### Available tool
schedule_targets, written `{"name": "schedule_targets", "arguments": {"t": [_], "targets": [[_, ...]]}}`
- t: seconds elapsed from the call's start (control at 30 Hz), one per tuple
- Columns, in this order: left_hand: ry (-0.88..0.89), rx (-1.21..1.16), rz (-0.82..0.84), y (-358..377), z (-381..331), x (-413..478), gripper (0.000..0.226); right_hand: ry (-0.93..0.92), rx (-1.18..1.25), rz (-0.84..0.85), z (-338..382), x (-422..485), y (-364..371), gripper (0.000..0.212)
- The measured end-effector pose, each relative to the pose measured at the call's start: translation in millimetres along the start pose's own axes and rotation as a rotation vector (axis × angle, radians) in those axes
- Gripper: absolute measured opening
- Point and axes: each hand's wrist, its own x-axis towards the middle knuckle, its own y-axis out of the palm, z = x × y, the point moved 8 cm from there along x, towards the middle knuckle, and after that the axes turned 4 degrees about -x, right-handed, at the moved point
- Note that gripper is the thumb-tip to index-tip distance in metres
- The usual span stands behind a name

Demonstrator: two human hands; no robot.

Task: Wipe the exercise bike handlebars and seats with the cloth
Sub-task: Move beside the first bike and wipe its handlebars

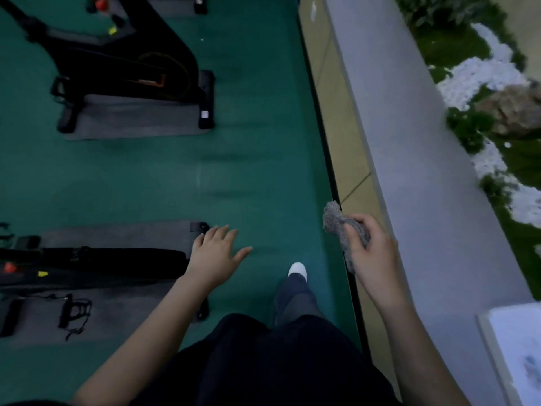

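Note:
My right hand grips a bunched grey fluffy cloth, held in the air at the right, above the edge of the green floor. My left hand is spread flat with fingers apart and holds nothing; it hovers just right of the front end of a black exercise bike at the lower left. A second black exercise bike stands at the upper left. Neither bike's handlebars nor seat shows in this view; only frames, bases and pedals are visible.
Each bike rests on a grey mat on the green floor. A tan strip and a pale low wall run along the right, with plants beyond. My leg with a white shoe steps forward between my hands.

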Motion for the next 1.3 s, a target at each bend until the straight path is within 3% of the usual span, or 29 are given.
{"name": "schedule_targets", "arguments": {"t": [0.4,0.63,0.93,1.3], "targets": [[-0.143,-0.124,-0.154,-76.2,-58.9,97.7,0.066,-0.093,-0.035,0.164,-10.2,192.0,-8.7,0.012],[-0.337,-0.192,-0.183,-103.6,-7.2,134.6,0.065,-0.215,-0.025,0.287,47.4,275.8,50.9,0.013],[-0.391,-0.210,-0.222,-176.4,68.8,232.1,0.065,-0.390,-0.030,0.318,161.4,365.6,129.2,0.011],[-0.538,-0.345,-0.280,-229.6,126.5,292.1,0.066,-0.454,-0.064,0.404,236.0,465.4,189.0,0.010]]}}
